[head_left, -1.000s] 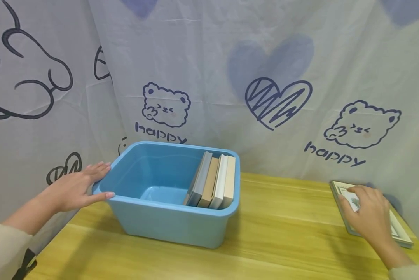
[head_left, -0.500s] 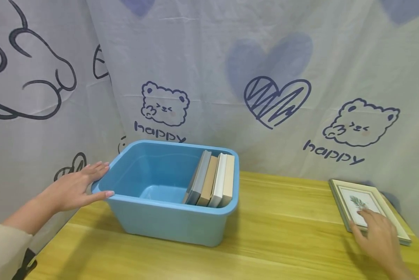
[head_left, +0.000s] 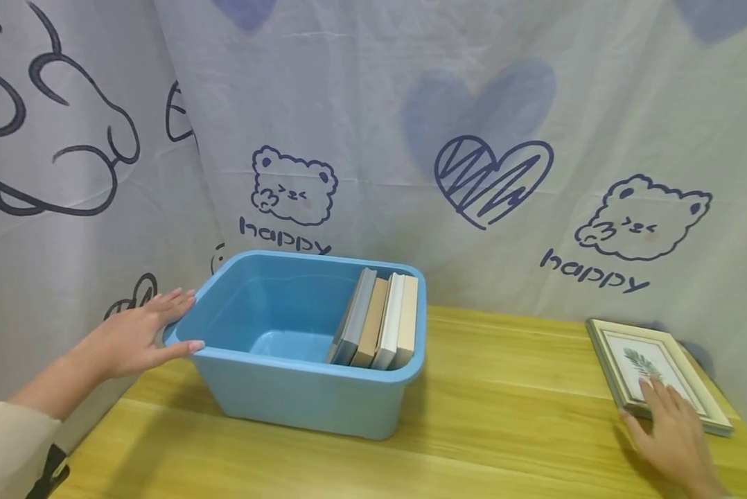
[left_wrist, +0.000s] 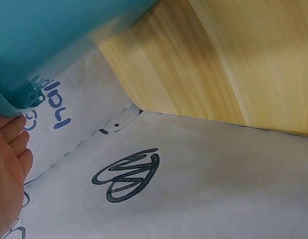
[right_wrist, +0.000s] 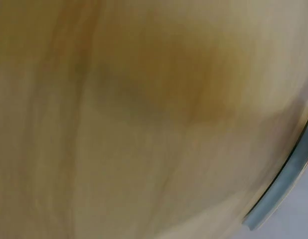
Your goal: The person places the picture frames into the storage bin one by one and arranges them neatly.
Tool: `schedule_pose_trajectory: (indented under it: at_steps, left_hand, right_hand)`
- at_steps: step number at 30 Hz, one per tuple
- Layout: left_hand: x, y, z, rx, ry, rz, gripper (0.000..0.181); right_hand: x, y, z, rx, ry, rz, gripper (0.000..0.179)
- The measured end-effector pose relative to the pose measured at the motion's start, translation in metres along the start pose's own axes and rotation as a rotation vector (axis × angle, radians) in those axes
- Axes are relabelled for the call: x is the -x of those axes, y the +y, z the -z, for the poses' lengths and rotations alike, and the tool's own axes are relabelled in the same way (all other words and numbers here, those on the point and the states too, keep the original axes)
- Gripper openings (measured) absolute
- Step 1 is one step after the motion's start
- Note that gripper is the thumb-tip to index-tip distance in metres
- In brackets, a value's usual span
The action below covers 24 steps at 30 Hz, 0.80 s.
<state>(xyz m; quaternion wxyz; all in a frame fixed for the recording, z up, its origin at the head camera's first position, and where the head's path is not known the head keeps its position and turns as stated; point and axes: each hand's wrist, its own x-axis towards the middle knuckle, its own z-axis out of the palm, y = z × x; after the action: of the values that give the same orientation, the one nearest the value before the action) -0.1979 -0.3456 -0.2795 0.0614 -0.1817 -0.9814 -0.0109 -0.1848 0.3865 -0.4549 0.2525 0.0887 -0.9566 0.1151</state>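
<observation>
A light blue plastic bin (head_left: pixel 299 396) stands on the wooden table. My left hand (head_left: pixel 133 336) rests on its left rim, with the thumb along the front edge and the other fingers reaching over the side. Several slim, flat, rectangular items (head_left: pixel 380 319) with grey, tan, white and cream edges lean upright inside, against the right wall. At the far right a cream picture frame (head_left: pixel 673 350) with a green leaf print lies face up. My right hand (head_left: pixel 675 433) is over its near left corner, fingers extended across the print. In the right wrist view only the frame's grey-blue edge (right_wrist: pixel 283 174) shows.
A white curtain (head_left: pixel 373 104) with hearts, bears and "happy" printed on it hangs behind the table, and another patterned sheet (head_left: pixel 55 277) hangs at the left. Yellowish wood of the table (head_left: pixel 511 416) lies between the bin and the picture frame.
My right hand has drawn back toward the near side, from the middle of the picture frame to its near left corner, uncovering the leaf print. The left hand stays on the bin.
</observation>
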Motion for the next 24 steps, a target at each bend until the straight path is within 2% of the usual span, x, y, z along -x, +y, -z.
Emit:
schedule_pose_trajectory:
  at_steps: [6, 9, 13, 16, 24]
  left_hand:
    - [-0.001, -0.001, 0.001, 0.006, -0.004, 0.003, 0.08]
    - [0.0, -0.001, 0.001, 0.007, -0.007, 0.007, 0.08]
    - [0.0, -0.001, 0.001, 0.004, 0.0, 0.004, 0.079]
    - [0.0, 0.0, 0.002, 0.006, 0.005, 0.002, 0.079]
    - [0.0, 0.0, 0.001, 0.014, 0.002, 0.002, 0.079]
  right_hand:
    - [0.005, 0.006, -0.003, 0.004, -0.112, 0.012, 0.062]
    - [0.007, 0.008, -0.004, 0.011, -0.187, -0.02, 0.066]
    - [0.006, 0.015, -0.001, 0.029, -0.347, -0.087, 0.074]
    - [0.007, 0.021, 0.0, 0.025, -0.427, -0.115, 0.076]
    - [0.008, 0.025, 0.0, 0.03, -0.41, -0.105, 0.076]
